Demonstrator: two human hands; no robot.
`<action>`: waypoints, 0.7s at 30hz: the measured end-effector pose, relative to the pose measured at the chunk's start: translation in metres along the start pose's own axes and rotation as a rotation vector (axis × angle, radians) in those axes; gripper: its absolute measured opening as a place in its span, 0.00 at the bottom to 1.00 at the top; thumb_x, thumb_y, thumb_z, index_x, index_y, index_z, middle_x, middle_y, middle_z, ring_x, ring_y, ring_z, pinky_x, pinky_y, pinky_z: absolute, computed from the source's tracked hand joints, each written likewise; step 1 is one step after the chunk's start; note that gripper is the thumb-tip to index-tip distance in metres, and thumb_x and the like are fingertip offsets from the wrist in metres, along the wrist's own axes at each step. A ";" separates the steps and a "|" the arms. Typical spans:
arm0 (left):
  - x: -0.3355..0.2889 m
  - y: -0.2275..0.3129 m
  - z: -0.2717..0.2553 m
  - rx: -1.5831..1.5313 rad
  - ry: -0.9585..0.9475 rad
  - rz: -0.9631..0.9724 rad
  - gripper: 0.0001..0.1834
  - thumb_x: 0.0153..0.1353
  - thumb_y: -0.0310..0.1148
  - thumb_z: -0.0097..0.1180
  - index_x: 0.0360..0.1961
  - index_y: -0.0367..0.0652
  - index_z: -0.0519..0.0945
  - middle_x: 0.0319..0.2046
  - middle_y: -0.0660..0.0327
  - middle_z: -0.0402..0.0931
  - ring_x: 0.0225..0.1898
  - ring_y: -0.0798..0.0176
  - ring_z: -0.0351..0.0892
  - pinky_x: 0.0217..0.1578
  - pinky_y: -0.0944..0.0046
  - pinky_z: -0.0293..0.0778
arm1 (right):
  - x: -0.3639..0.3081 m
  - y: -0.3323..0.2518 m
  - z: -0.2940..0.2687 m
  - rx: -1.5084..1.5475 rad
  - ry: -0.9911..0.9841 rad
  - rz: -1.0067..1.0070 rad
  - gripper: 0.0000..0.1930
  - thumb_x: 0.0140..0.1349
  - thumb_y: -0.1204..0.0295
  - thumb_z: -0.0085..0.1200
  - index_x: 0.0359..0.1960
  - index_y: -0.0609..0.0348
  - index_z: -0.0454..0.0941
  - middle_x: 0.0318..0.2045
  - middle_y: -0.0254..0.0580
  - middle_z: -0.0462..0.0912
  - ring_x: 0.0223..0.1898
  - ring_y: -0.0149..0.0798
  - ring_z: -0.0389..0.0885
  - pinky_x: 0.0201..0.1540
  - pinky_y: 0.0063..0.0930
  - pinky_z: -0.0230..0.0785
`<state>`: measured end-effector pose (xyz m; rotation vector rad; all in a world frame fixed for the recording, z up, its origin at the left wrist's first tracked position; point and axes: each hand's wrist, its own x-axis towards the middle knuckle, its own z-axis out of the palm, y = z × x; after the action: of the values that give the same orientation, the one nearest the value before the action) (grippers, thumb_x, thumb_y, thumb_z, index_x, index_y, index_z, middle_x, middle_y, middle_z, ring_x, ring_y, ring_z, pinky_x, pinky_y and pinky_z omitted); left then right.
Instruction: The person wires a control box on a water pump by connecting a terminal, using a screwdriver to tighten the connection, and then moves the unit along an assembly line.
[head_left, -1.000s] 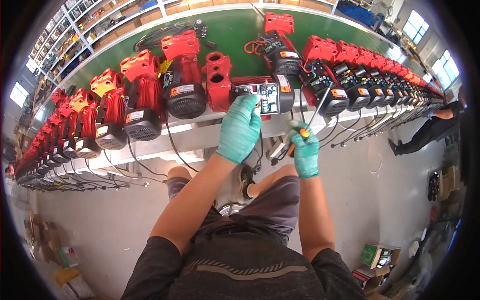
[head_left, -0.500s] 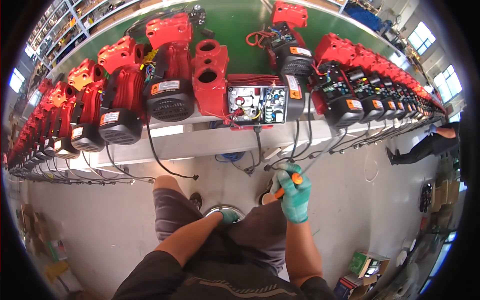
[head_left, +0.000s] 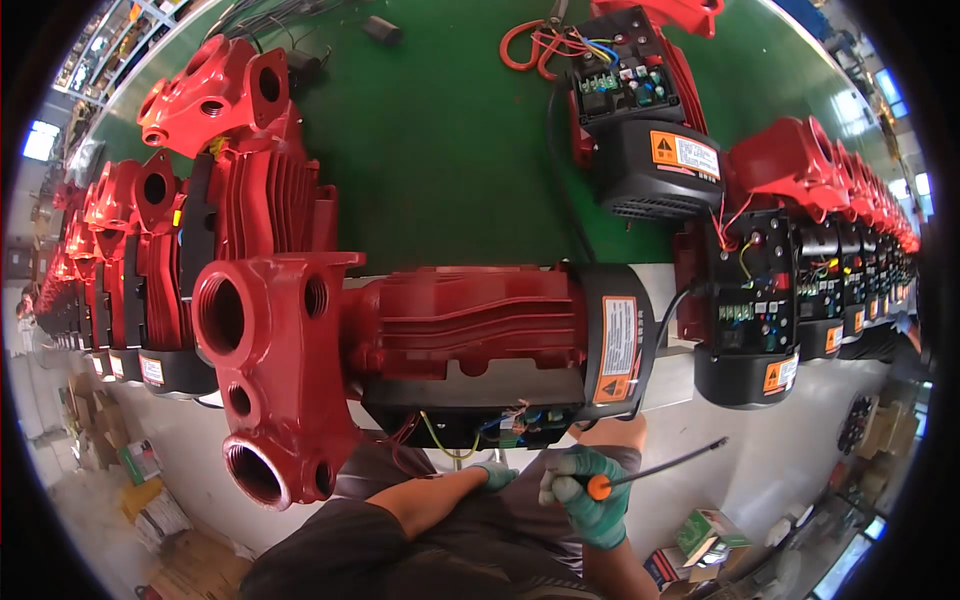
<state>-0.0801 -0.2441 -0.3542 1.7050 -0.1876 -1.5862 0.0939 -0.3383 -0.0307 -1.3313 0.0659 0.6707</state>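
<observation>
My right hand [head_left: 592, 497], in a green glove, is closed round the orange handle of a screwdriver [head_left: 665, 466]. The dark shaft of the screwdriver points to the right and slightly up, apart from the machines. My left hand [head_left: 497, 475], gloved too, is low between my thighs, its fingers partly hidden. Just beyond both hands a red pump [head_left: 480, 320] lies across the bench edge, its threaded ports at the left and its black motor cover [head_left: 617, 345] at the right. On its near side an uncovered box [head_left: 530, 428] shows wires and circuit parts.
More red pumps [head_left: 255, 190] line the bench at left. Another pump with an exposed circuit board [head_left: 625, 75] lies at far right, beside a row of similar ones [head_left: 750, 300]. Green matting [head_left: 440, 130] covers the bench. Cartons [head_left: 710, 540] sit on the floor at lower right.
My view has come much nearer to the bench, so the middle pump looks larger and is seen from above. The screwdriver's shaft now shows pointing right. My left hand stays low.
</observation>
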 end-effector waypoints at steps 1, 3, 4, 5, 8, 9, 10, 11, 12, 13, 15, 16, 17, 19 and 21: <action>0.005 0.008 -0.008 0.077 -0.067 0.114 0.22 0.68 0.38 0.45 0.59 0.44 0.80 0.59 0.43 0.79 0.60 0.41 0.78 0.61 0.47 0.71 | -0.003 -0.012 -0.001 0.033 -0.007 0.036 0.09 0.66 0.75 0.62 0.44 0.68 0.84 0.32 0.42 0.85 0.29 0.31 0.83 0.35 0.23 0.76; 0.049 -0.010 0.017 0.204 -0.053 0.271 0.22 0.66 0.38 0.48 0.57 0.42 0.81 0.55 0.45 0.81 0.58 0.41 0.80 0.58 0.48 0.74 | -0.007 -0.025 -0.007 0.081 -0.088 0.060 0.10 0.66 0.75 0.63 0.45 0.67 0.84 0.34 0.44 0.86 0.30 0.31 0.83 0.36 0.24 0.77; 0.067 -0.011 0.033 0.202 -0.045 0.274 0.22 0.66 0.38 0.48 0.57 0.42 0.81 0.55 0.45 0.81 0.58 0.41 0.80 0.58 0.48 0.74 | -0.011 -0.027 -0.012 0.075 -0.094 0.059 0.10 0.66 0.75 0.63 0.45 0.67 0.84 0.34 0.44 0.86 0.30 0.31 0.83 0.36 0.24 0.77; 0.078 -0.009 0.032 0.065 0.082 0.269 0.21 0.65 0.38 0.50 0.55 0.42 0.82 0.54 0.45 0.82 0.57 0.41 0.81 0.57 0.48 0.74 | -0.013 -0.024 -0.016 0.083 -0.075 0.061 0.10 0.66 0.75 0.63 0.46 0.67 0.83 0.34 0.44 0.86 0.30 0.31 0.83 0.36 0.24 0.77; 0.098 -0.022 0.011 0.024 0.256 0.279 0.19 0.64 0.38 0.52 0.52 0.43 0.84 0.51 0.45 0.83 0.55 0.42 0.82 0.56 0.48 0.75 | -0.021 -0.020 -0.019 0.126 -0.062 0.045 0.12 0.66 0.74 0.63 0.48 0.68 0.82 0.34 0.43 0.85 0.30 0.30 0.83 0.36 0.24 0.77; 0.101 -0.028 -0.004 0.104 0.280 0.287 0.19 0.64 0.38 0.52 0.51 0.44 0.84 0.51 0.46 0.83 0.54 0.43 0.82 0.55 0.48 0.75 | -0.020 -0.020 -0.021 0.058 -0.103 -0.060 0.11 0.67 0.74 0.63 0.47 0.68 0.82 0.34 0.43 0.85 0.30 0.30 0.83 0.36 0.23 0.76; 0.097 -0.034 -0.013 0.174 0.306 0.283 0.18 0.63 0.38 0.52 0.50 0.44 0.85 0.50 0.46 0.84 0.53 0.43 0.83 0.55 0.48 0.76 | -0.023 -0.020 -0.021 -0.006 -0.151 -0.157 0.11 0.67 0.74 0.62 0.46 0.68 0.82 0.34 0.43 0.85 0.30 0.30 0.83 0.36 0.23 0.76; 0.093 -0.040 -0.024 0.244 0.334 0.277 0.18 0.63 0.38 0.52 0.49 0.45 0.85 0.49 0.47 0.84 0.52 0.44 0.83 0.54 0.48 0.76 | -0.024 -0.017 -0.020 -0.059 -0.177 -0.238 0.11 0.67 0.74 0.62 0.48 0.68 0.81 0.34 0.41 0.86 0.30 0.28 0.82 0.35 0.23 0.75; 0.086 -0.038 -0.033 0.312 0.353 0.274 0.17 0.63 0.38 0.52 0.48 0.45 0.86 0.48 0.48 0.84 0.51 0.44 0.84 0.53 0.48 0.76 | -0.025 -0.008 -0.022 -0.061 -0.196 -0.255 0.11 0.67 0.74 0.62 0.48 0.68 0.81 0.34 0.41 0.86 0.30 0.28 0.82 0.35 0.23 0.75; 0.071 -0.023 -0.064 0.422 0.246 0.327 0.16 0.64 0.40 0.53 0.48 0.48 0.86 0.45 0.51 0.86 0.46 0.48 0.85 0.49 0.50 0.77 | -0.024 0.005 -0.027 -0.220 -0.122 -0.406 0.12 0.68 0.76 0.59 0.50 0.67 0.80 0.32 0.42 0.84 0.26 0.30 0.80 0.31 0.23 0.74; 0.037 -0.033 -0.083 0.228 0.755 0.330 0.14 0.67 0.41 0.52 0.45 0.48 0.85 0.42 0.52 0.86 0.43 0.47 0.84 0.44 0.50 0.77 | -0.026 -0.011 -0.010 -0.327 -0.066 -0.536 0.13 0.69 0.77 0.55 0.53 0.66 0.79 0.30 0.43 0.82 0.21 0.30 0.77 0.25 0.24 0.71; -0.008 0.014 -0.089 0.113 0.856 0.330 0.14 0.68 0.41 0.51 0.45 0.48 0.84 0.42 0.51 0.85 0.43 0.45 0.84 0.44 0.49 0.77 | -0.023 -0.027 -0.010 -0.311 -0.004 -0.502 0.14 0.69 0.78 0.55 0.55 0.65 0.78 0.31 0.42 0.82 0.20 0.28 0.76 0.25 0.24 0.70; -0.074 0.063 -0.098 -0.016 0.981 0.321 0.14 0.69 0.40 0.50 0.46 0.48 0.84 0.42 0.50 0.84 0.42 0.44 0.83 0.45 0.48 0.76 | -0.019 -0.041 -0.006 -0.324 0.030 -0.536 0.14 0.69 0.78 0.56 0.55 0.64 0.79 0.30 0.36 0.82 0.20 0.25 0.76 0.25 0.21 0.70; -0.160 0.088 -0.108 0.032 1.116 0.622 0.14 0.71 0.40 0.50 0.47 0.46 0.83 0.42 0.47 0.83 0.43 0.41 0.83 0.45 0.47 0.77 | -0.010 -0.070 0.012 -0.434 0.024 -0.679 0.15 0.68 0.78 0.58 0.56 0.63 0.79 0.29 0.32 0.82 0.24 0.24 0.78 0.29 0.20 0.71; -0.245 0.137 -0.113 0.002 1.376 0.771 0.17 0.72 0.42 0.53 0.52 0.41 0.82 0.41 0.46 0.84 0.43 0.44 0.84 0.43 0.50 0.78 | 0.013 -0.096 0.022 -0.612 0.006 -0.925 0.18 0.66 0.81 0.57 0.57 0.60 0.79 0.38 0.40 0.82 0.33 0.31 0.81 0.38 0.26 0.75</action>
<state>0.0236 -0.1448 -0.0881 1.9859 -0.1020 0.2642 0.1436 -0.3203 0.0531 -1.7331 -0.7634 -0.1313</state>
